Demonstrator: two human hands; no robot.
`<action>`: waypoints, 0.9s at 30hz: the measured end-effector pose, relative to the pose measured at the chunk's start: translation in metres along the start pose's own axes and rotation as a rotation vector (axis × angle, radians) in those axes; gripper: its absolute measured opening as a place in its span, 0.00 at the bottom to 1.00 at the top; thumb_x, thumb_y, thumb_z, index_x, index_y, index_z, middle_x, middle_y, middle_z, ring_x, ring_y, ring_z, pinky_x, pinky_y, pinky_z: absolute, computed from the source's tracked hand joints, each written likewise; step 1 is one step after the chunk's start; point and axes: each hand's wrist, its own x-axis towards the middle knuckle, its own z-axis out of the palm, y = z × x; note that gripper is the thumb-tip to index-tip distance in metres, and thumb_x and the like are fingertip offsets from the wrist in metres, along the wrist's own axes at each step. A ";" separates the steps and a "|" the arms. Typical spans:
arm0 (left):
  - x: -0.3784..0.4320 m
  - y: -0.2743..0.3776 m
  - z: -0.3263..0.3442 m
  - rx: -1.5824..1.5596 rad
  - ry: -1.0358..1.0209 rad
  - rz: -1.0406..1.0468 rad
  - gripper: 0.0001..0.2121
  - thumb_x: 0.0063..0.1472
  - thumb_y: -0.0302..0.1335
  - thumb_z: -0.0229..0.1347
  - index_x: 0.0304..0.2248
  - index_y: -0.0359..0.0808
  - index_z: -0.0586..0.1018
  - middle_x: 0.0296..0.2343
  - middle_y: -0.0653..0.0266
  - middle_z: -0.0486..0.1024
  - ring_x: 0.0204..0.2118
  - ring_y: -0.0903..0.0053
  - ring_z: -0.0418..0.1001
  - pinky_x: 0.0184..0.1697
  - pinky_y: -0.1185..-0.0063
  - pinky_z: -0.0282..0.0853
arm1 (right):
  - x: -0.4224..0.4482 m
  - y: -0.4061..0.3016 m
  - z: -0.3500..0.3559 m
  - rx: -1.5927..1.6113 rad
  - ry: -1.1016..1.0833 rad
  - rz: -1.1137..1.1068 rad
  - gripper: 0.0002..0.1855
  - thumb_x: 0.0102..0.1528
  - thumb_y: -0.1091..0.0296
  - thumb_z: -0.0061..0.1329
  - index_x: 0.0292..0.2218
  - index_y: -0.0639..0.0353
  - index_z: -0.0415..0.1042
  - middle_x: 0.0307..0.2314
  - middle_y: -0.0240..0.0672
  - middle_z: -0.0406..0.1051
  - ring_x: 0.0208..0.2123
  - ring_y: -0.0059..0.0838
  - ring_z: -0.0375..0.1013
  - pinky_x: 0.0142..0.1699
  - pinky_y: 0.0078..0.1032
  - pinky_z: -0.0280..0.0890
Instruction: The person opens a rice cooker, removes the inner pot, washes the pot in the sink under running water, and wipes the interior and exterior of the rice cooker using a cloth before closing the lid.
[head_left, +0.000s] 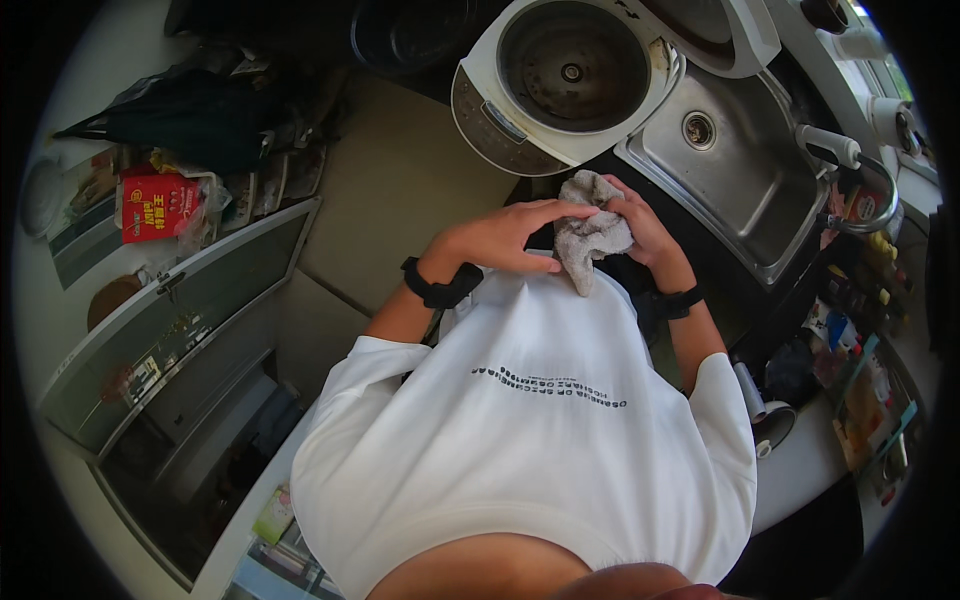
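Observation:
A crumpled grey-beige cloth (592, 236) is bunched up in front of my white T-shirt. My right hand (643, 225) grips it from the right, with fingers curled over its upper edge. On the other side my left hand (504, 234) is spread wide, thumb and fingers apart. Its fingertips lie over the cloth's left part, and the thumb tip is at the cloth's edge. Just beyond the hands stands a white rice cooker (469, 105) with its lid (739, 37) raised. The cooker's dark inside (574, 97) shows a stained base and a small round piece at the centre.
A stainless steel sink (742, 165) with a faucet (881, 202) lies to the right, set in a dark countertop (675, 225). Bottles and packets (862, 285) crowd the far right. At left are a glass-panelled sliding door (187, 315), a red box (159, 208) and a dark bag (187, 120).

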 end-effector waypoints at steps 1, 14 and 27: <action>-0.004 -0.003 -0.015 -0.025 0.072 0.040 0.25 0.51 0.20 0.57 0.49 0.35 0.66 0.42 0.63 0.70 0.43 0.76 0.69 0.47 0.77 0.64 | -0.003 -0.002 -0.010 -0.015 0.018 -0.010 0.20 0.52 0.76 0.36 0.48 0.58 0.58 0.38 0.35 0.65 0.39 0.24 0.69 0.42 0.22 0.67; 0.023 -0.118 -0.105 -0.267 0.915 -0.148 0.33 0.57 0.48 0.51 0.53 0.32 0.57 0.51 0.53 0.57 0.54 0.69 0.56 0.55 0.75 0.53 | 0.015 -0.087 -0.034 -1.392 0.953 -0.924 0.16 0.48 0.76 0.45 0.41 0.58 0.66 0.33 0.47 0.68 0.36 0.50 0.69 0.39 0.36 0.64; 0.042 -0.111 -0.091 0.281 0.841 -0.401 0.55 0.46 0.52 0.60 0.58 0.31 0.36 0.56 0.41 0.38 0.59 0.51 0.42 0.58 0.65 0.49 | 0.085 -0.108 -0.039 -1.935 1.068 -1.116 0.23 0.45 0.80 0.39 0.44 0.56 0.71 0.32 0.50 0.66 0.36 0.49 0.66 0.40 0.39 0.62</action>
